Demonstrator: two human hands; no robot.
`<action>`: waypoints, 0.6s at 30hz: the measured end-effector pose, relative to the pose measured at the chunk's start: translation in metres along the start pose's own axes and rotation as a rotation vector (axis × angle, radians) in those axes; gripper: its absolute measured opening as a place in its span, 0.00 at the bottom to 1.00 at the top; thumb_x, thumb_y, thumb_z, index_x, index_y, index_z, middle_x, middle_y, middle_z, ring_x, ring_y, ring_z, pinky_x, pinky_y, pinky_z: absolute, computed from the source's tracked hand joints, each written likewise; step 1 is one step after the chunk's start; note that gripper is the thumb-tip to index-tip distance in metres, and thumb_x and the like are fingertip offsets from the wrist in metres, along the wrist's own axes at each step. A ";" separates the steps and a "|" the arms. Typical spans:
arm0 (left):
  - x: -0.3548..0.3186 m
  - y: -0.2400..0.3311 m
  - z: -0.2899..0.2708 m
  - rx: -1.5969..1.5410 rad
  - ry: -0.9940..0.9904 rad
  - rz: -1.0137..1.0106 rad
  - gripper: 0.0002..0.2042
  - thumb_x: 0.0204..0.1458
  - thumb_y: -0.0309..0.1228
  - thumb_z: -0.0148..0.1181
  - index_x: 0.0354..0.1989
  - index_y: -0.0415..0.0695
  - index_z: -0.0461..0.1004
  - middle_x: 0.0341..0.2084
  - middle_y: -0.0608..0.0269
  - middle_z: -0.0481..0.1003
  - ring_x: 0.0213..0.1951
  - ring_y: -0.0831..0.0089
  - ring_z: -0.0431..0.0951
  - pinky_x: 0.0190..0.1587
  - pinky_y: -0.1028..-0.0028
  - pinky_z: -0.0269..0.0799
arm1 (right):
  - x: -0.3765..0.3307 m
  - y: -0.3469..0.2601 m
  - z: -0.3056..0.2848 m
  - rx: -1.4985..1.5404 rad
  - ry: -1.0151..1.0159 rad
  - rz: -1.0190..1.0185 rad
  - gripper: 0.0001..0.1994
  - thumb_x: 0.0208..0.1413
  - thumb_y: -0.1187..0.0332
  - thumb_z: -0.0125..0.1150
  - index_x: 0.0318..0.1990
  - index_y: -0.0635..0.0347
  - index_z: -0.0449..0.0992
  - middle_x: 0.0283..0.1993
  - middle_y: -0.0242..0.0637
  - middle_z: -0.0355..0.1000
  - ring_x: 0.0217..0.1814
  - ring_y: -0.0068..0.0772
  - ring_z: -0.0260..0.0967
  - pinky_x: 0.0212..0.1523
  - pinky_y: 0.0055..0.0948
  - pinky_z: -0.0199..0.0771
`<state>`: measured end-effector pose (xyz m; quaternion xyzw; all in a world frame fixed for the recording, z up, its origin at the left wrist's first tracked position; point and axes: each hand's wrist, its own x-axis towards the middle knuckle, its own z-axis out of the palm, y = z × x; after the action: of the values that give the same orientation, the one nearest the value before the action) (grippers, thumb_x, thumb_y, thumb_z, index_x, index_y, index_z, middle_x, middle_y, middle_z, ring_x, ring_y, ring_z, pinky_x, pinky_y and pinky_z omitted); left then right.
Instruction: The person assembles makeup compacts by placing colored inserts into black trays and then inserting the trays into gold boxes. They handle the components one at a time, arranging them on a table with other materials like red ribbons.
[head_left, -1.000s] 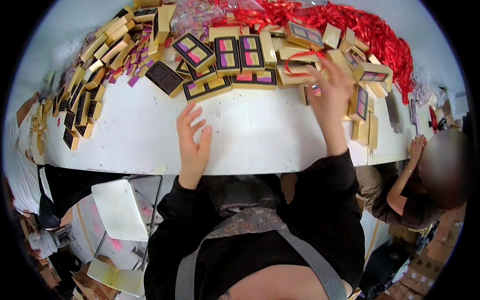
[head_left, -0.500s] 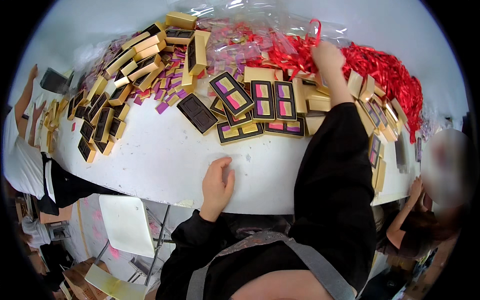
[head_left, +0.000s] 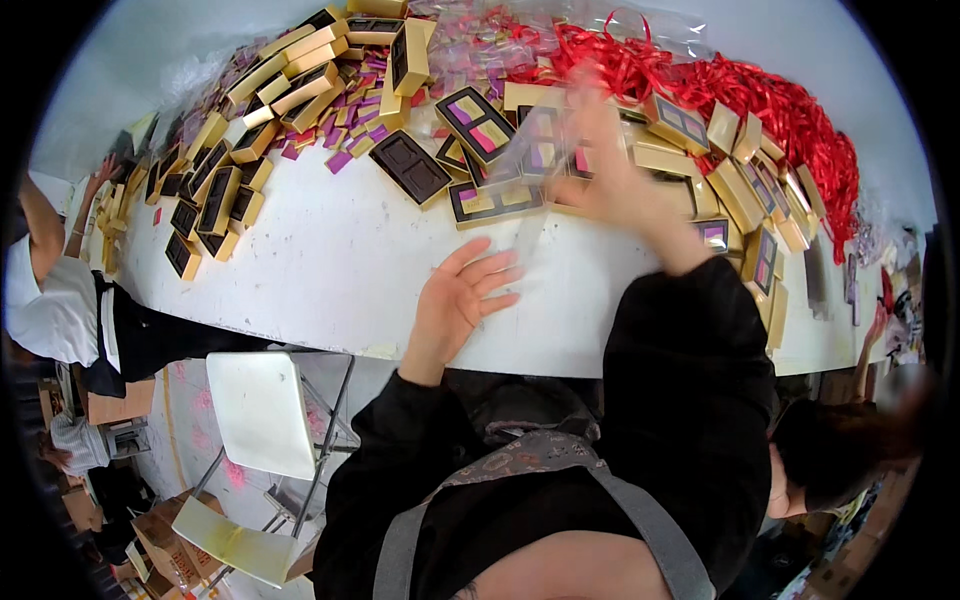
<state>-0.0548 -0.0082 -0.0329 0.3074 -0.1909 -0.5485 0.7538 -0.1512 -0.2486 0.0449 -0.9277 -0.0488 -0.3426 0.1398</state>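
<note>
My left hand [head_left: 460, 305] lies open on the white table [head_left: 320, 270] near its front edge, fingers spread and holding nothing. My right hand [head_left: 612, 185] is blurred with motion above the row of open gold boxes [head_left: 478, 125]. It grips a clear plastic bag [head_left: 540, 150] that trails down toward the table. The boxes hold pink, yellow and purple inserts. A dark brown tray [head_left: 412, 168] lies just left of them.
A heap of red ribbons [head_left: 745, 95] and clear film [head_left: 480, 40] fills the back of the table. Gold boxes [head_left: 250, 110] are piled at the left and along the right edge [head_left: 745, 190]. Other people work at the left [head_left: 60, 300] and lower right [head_left: 840, 460]. A white chair [head_left: 262, 412] stands below.
My right hand has drawn back from the ribbon pile toward me with the clear bag. My left hand has lifted its fingers and spread them on the table.
</note>
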 end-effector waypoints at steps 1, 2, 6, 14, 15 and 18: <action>0.002 0.005 0.014 -0.351 -0.119 -0.095 0.30 0.59 0.49 0.53 0.61 0.38 0.60 0.55 0.50 0.68 0.52 0.56 0.73 0.49 0.58 0.73 | -0.012 -0.028 0.014 -0.071 -0.113 -0.188 0.32 0.47 0.73 0.62 0.62 0.56 0.60 0.68 0.49 0.52 0.70 0.48 0.49 0.67 0.47 0.49; 0.000 0.005 0.012 -0.298 -0.145 -0.115 0.32 0.58 0.52 0.51 0.63 0.40 0.58 0.57 0.51 0.66 0.54 0.57 0.72 0.50 0.57 0.72 | -0.015 -0.051 0.029 -0.079 -0.182 -0.334 0.27 0.48 0.71 0.62 0.60 0.54 0.67 0.70 0.51 0.50 0.74 0.51 0.45 0.69 0.51 0.45; -0.001 0.014 -0.028 -0.192 -0.087 -0.023 0.35 0.56 0.57 0.51 0.64 0.45 0.56 0.59 0.56 0.64 0.57 0.60 0.68 0.55 0.56 0.67 | 0.007 -0.048 0.061 -0.341 0.006 0.149 0.33 0.49 0.61 0.64 0.62 0.60 0.61 0.66 0.51 0.56 0.68 0.53 0.54 0.62 0.53 0.54; 0.011 0.059 -0.048 -0.783 -0.016 0.402 0.37 0.49 0.60 0.56 0.55 0.37 0.63 0.50 0.59 0.68 0.51 0.61 0.69 0.57 0.59 0.65 | -0.024 -0.069 0.055 -0.139 0.178 0.315 0.24 0.41 0.66 0.66 0.51 0.54 0.74 0.47 0.43 0.68 0.48 0.49 0.63 0.49 0.42 0.65; 0.014 0.058 -0.047 -0.790 0.009 0.387 0.38 0.48 0.61 0.56 0.54 0.36 0.63 0.50 0.59 0.68 0.51 0.61 0.69 0.57 0.60 0.65 | -0.043 -0.086 0.039 -0.045 0.071 0.264 0.25 0.39 0.68 0.66 0.50 0.53 0.75 0.48 0.42 0.69 0.47 0.48 0.64 0.50 0.41 0.66; 0.021 0.037 -0.039 -0.764 0.067 0.336 0.40 0.47 0.62 0.56 0.54 0.35 0.64 0.48 0.60 0.68 0.50 0.62 0.69 0.57 0.61 0.65 | -0.074 -0.136 0.011 0.421 -0.100 0.290 0.26 0.35 0.73 0.68 0.49 0.54 0.78 0.52 0.41 0.69 0.49 0.45 0.65 0.50 0.38 0.68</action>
<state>0.0024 -0.0105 -0.0376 -0.0123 0.0035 -0.4389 0.8985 -0.2259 -0.1153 0.0194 -0.8913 0.0079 -0.2552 0.3747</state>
